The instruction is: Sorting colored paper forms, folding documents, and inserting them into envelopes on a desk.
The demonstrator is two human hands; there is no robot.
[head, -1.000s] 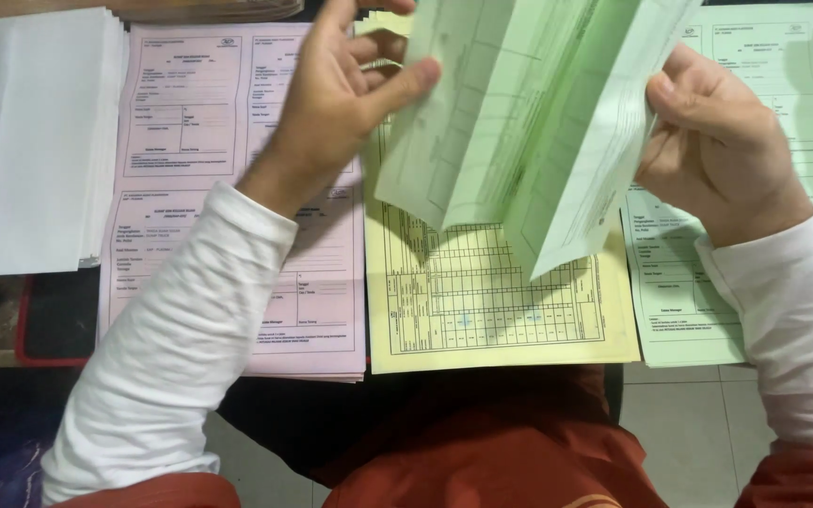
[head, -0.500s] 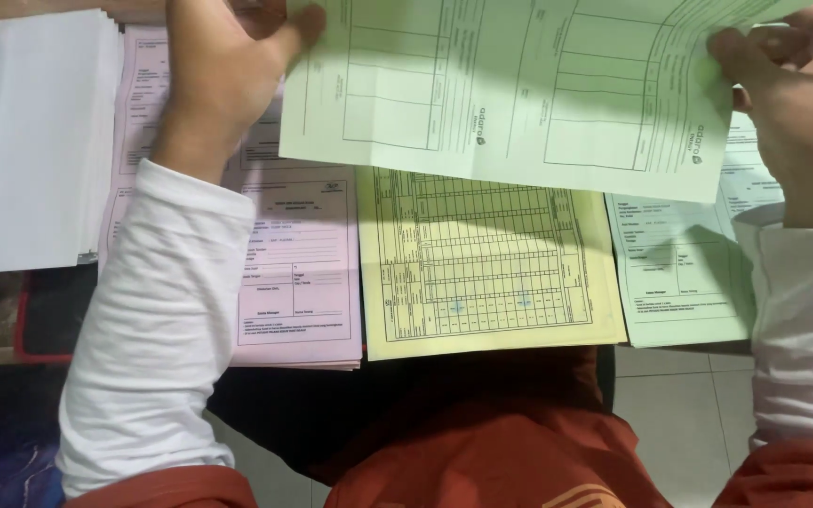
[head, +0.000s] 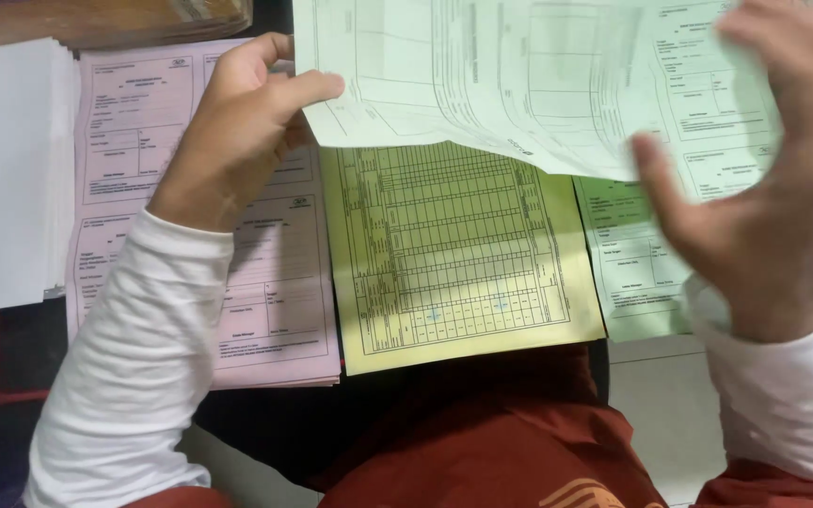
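While the left hand [head: 237, 132] pinches it, the green sheet [head: 519, 85] hides the yellow form's [head: 454, 254] top.

No packages, labels, signs or screens show: only printed paper forms, with a pink stack [head: 265, 282] left of the yellow stack [head: 454, 254] and a green stack [head: 637, 273] to its right.

**Office paperwork station**

The setting is an office-type desk area. A dark table [head: 265, 423] carries sorted stacks of printed forms: a pink stack [head: 275, 282], a yellow stack [head: 454, 254] ruled with tables, and a green stack [head: 637, 273], with a thick pile of white sheets [head: 7, 169] at the far left. Pale floor tiles [head: 656, 414] show beneath the table edge.
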